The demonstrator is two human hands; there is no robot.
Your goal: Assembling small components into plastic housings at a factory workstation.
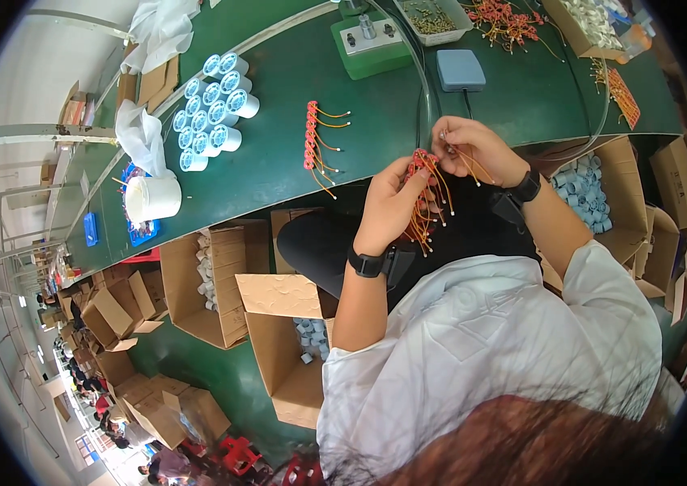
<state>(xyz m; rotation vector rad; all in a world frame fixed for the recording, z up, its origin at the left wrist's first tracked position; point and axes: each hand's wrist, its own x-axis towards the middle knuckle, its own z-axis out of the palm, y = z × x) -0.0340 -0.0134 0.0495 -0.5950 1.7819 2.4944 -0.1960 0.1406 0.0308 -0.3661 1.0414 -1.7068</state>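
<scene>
At the table's near edge, my left hand [384,212] is closed around a bunch of orange wires [422,231] with small red pieces at their tops. The wires hang down over my lap, with pale tips. Just to the right, my right hand [485,151] pinches a single orange wire [479,168], its tail hanging below the fingers. What sits at its upper end, between the fingertips, is too small to make out. On the table left of my hands lies a row of red pieces [309,139] with orange wires pointing right.
White-and-blue round cups [211,113] stand grouped at the left. Beyond my hands are a green fixture [372,53], a grey-blue box [461,71], a tray of small metal parts [458,32] and heaped red-and-orange wires [509,23]. Open cartons [282,296] flank my legs.
</scene>
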